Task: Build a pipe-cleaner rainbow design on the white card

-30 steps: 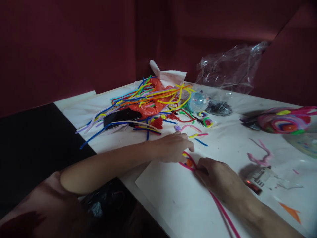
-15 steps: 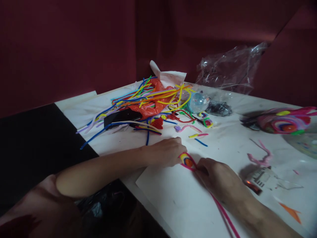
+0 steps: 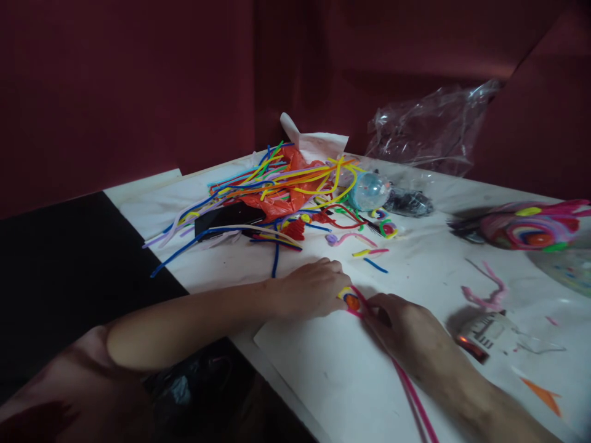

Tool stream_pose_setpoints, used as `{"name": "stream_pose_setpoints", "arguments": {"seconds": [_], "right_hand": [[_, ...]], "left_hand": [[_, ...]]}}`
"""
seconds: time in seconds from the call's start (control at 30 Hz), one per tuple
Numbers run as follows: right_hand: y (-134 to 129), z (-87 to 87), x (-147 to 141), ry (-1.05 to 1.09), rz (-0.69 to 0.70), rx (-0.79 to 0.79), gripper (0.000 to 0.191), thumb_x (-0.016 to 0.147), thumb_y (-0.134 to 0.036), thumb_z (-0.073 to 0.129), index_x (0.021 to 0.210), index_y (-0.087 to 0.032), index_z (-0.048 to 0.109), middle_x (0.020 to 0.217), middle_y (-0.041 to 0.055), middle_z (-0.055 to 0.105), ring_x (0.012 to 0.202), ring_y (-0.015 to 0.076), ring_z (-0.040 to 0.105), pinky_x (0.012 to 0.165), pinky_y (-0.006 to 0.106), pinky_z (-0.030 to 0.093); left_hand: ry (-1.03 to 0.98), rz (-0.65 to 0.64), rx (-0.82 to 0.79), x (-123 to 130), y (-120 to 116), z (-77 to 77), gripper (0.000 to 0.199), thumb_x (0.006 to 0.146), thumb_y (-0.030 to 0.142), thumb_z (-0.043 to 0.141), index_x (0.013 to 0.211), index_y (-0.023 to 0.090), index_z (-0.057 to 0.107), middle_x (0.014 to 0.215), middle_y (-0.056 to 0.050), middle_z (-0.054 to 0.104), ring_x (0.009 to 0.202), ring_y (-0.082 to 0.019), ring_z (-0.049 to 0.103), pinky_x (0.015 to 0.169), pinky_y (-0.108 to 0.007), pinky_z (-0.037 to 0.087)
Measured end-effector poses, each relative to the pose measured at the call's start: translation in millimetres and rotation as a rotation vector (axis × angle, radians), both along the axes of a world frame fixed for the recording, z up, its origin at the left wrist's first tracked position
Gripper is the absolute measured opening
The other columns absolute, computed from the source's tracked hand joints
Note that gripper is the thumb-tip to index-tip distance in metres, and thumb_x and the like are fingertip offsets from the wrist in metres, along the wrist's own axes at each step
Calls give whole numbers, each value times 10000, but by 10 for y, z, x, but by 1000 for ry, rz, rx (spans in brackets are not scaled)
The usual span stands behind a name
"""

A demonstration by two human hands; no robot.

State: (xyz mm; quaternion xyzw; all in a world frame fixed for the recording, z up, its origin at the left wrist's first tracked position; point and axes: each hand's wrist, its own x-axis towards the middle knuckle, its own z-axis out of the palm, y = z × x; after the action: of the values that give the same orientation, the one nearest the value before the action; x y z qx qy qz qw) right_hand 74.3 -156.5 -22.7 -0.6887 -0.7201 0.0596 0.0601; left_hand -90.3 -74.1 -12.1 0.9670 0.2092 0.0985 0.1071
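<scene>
A small coil of pipe cleaners point(image 3: 352, 301), orange in the middle with blue, white and yellow around it, lies between my hands. My left hand point(image 3: 316, 288) is closed on its left side, fingertips mostly hidden. A pink pipe cleaner point(image 3: 418, 400) runs along the coil's edge, under my right hand and down toward the front of the table. My right hand point(image 3: 404, 323) pinches this pink pipe cleaner at the coil's right side. Beneath both hands is a white sheet point(image 3: 318, 363).
Loose colourful pipe cleaners point(image 3: 258, 191) and red plastic point(image 3: 298, 200) are heaped at the back. Beside them sits a clear plastic cup point(image 3: 369, 191). At right lie a pipe-cleaner fish point(image 3: 530, 227), a pale object with an orange glow point(image 3: 482, 338) and an orange scrap point(image 3: 542, 397).
The pink pipe cleaner now stands up a little over the coil's upper right edge, and its trailing end has shifted left. My left hand has turned slightly; my right hand stays nearly still.
</scene>
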Motion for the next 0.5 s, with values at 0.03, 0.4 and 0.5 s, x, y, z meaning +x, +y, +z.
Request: {"name": "stream_pose_setpoints", "arguments": {"seconds": [0.03,0.4,0.5], "right_hand": [[2,-14,10,-2,4,11,82,799,-159,535,804,-177,614,699,-15,582,593,141,531,514,231,305],[8,-39,16,-69,45,29,84,802,-167,569,741,-196,619,666,-27,557,571,136,524,508,237,293],[5,-35,10,-77,55,29,74,799,-167,586,748,-203,626,659,-28,547,564,133,522,503,237,286]], "left_hand": [[0,7,15,5,-1,-11,165,796,271,473,841,149,574,838,-45,537,838,-153,478,792,-267,362],[46,51,11,-65,62,24,207,785,344,501,865,167,573,838,-51,512,833,-172,466,715,-258,361],[61,34,-19,-95,85,63,233,779,372,510,875,167,569,842,-51,502,818,-169,467,705,-256,361]]}}
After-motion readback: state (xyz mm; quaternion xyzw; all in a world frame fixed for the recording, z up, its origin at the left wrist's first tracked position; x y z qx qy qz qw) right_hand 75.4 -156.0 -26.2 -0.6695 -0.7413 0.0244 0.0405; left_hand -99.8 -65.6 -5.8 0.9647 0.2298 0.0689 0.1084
